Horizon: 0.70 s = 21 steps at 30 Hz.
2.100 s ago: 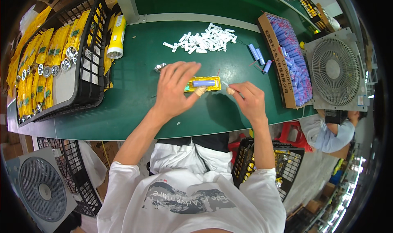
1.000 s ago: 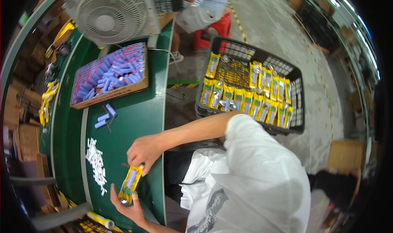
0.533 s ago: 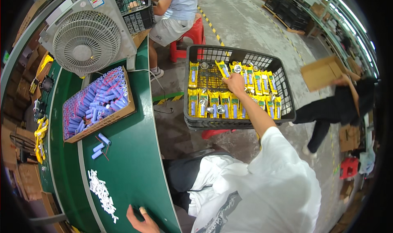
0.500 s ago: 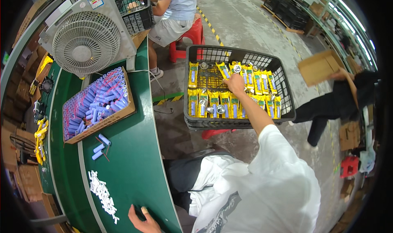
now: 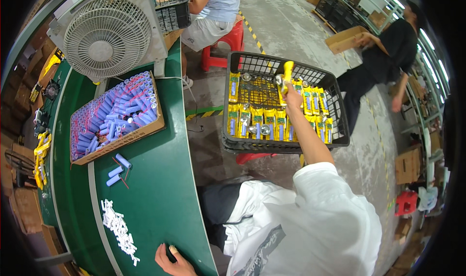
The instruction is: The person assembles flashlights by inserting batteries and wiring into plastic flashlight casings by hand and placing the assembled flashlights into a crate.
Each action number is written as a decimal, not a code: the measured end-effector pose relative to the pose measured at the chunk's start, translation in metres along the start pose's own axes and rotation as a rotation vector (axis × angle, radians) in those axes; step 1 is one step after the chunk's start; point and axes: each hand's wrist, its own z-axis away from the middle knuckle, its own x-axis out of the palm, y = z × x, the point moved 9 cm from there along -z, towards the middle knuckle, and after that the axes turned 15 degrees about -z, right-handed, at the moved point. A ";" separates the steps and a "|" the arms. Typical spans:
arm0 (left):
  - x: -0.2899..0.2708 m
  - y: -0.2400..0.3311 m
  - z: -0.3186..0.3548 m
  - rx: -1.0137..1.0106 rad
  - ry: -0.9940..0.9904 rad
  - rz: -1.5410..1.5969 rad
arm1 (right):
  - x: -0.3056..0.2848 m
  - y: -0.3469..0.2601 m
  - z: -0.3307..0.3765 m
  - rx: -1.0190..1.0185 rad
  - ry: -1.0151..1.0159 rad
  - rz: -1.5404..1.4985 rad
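My right hand [image 5: 293, 98] is closed around a yellow plastic casing [image 5: 288, 70], raised above the black plastic crate [image 5: 342, 112]. Rows of similar yellow casings [image 5: 256, 123] lie in that crate, each with a blue-purple cell and a bit of green board; a few have shiny round reflectors. My left hand [image 5: 175, 263] rests at the green bench's near edge, fingers a little apart and holding nothing. Nearest to it is a pile of small white pieces [image 5: 119, 231]. Beyond lie several loose blue-purple battery cells [image 5: 115, 172] with red wires.
A cardboard box [image 5: 131, 142] full of battery cells sits on the green bench [image 5: 160, 193], in front of a grey fan [image 5: 108, 38]. One person sits on a red stool [image 5: 235, 42] ahead. Another, in black [image 5: 371, 72], stands at the right with a cardboard box [image 5: 343, 40].
My right hand has lifted a yellow casing and moved slightly right. The person in black has come further into view with the carton. My left hand has stayed nearly in place.
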 end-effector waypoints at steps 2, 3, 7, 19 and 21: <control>0.002 -0.001 0.001 0.013 0.000 0.003 | -0.017 -0.027 -0.009 -0.134 -0.014 -0.063; 0.002 0.000 0.001 0.024 0.009 0.004 | -0.021 -0.036 -0.012 -0.194 -0.008 -0.027; 0.002 0.001 0.003 0.024 0.004 0.003 | 0.003 -0.066 0.013 -0.480 -0.058 0.567; 0.003 -0.001 0.004 -0.016 -0.050 -0.006 | 0.041 0.032 0.025 -0.348 -0.192 1.286; 0.004 0.002 0.005 0.000 -0.049 -0.001 | 0.041 0.031 0.021 -0.374 -0.220 1.307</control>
